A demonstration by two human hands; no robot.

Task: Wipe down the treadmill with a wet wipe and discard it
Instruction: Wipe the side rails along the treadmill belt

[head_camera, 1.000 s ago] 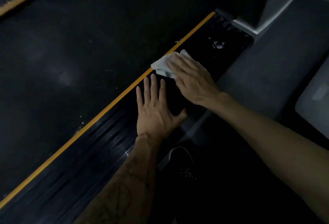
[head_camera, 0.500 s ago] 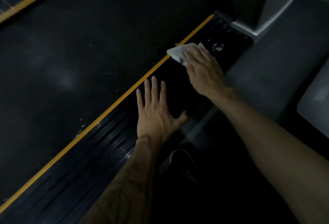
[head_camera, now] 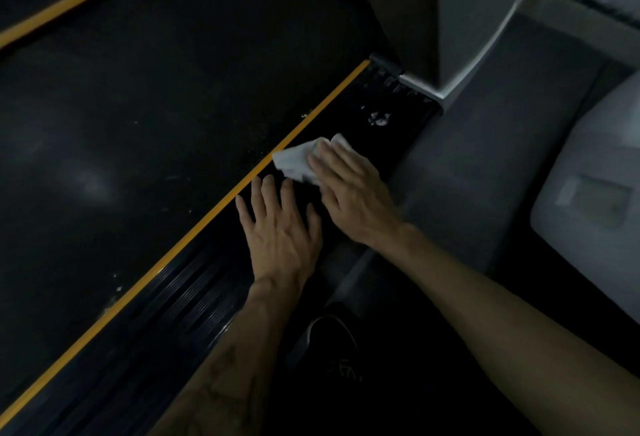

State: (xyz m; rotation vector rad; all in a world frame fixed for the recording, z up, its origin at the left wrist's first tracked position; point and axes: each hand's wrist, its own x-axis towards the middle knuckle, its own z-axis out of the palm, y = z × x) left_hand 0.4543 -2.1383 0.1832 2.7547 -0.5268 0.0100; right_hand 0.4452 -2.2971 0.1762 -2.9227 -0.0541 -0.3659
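The white wet wipe [head_camera: 298, 160] lay on the treadmill's black side rail [head_camera: 194, 300], just beside the yellow stripe [head_camera: 207, 217] edging the dark belt [head_camera: 138, 124]. The right hand [head_camera: 349, 196] pressed it down with straight fingers laid over it. At the wipe's seven o'clock, the left hand [head_camera: 280, 231] rested flat on the rail, fingers spread. White smudges [head_camera: 379, 119] marked the rail at the wipe's one o'clock. A dark shoe [head_camera: 332, 342] stood below the hands.

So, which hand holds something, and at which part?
The right hand presses the wet wipe with flat fingers on its near side; the left hand holds nothing.
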